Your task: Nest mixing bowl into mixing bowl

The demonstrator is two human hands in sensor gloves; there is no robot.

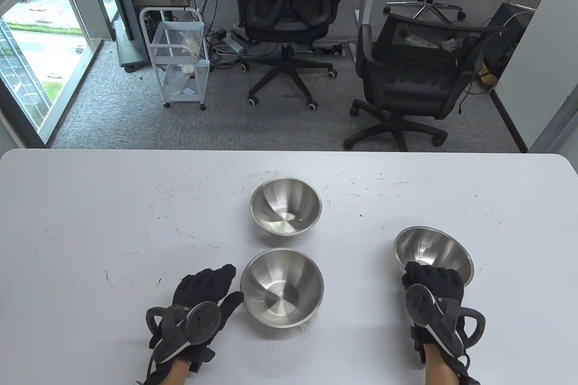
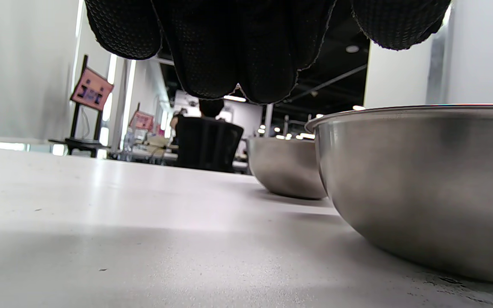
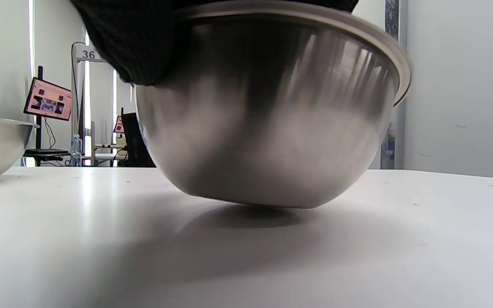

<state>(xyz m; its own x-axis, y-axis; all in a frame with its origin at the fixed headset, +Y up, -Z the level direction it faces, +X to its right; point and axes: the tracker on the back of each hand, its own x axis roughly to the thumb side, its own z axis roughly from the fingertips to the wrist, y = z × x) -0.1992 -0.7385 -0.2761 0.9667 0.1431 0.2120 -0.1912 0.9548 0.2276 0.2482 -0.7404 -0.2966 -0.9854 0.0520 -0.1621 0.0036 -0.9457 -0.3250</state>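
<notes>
Three steel mixing bowls are on the white table (image 1: 113, 222). The far bowl (image 1: 286, 206) stands at the centre. The near bowl (image 1: 282, 287) stands in front of it and shows large in the left wrist view (image 2: 426, 188). The right bowl (image 1: 431, 255) is tilted, its near rim gripped by my right hand (image 1: 431, 283); in the right wrist view (image 3: 268, 124) it is raised slightly on one side above the table. My left hand (image 1: 212, 290) lies just left of the near bowl, fingers stretched, holding nothing.
Two black office chairs (image 1: 406, 82) and a white cart (image 1: 178, 57) stand on the carpet beyond the table's far edge. The table's left half is bare white surface with small marks.
</notes>
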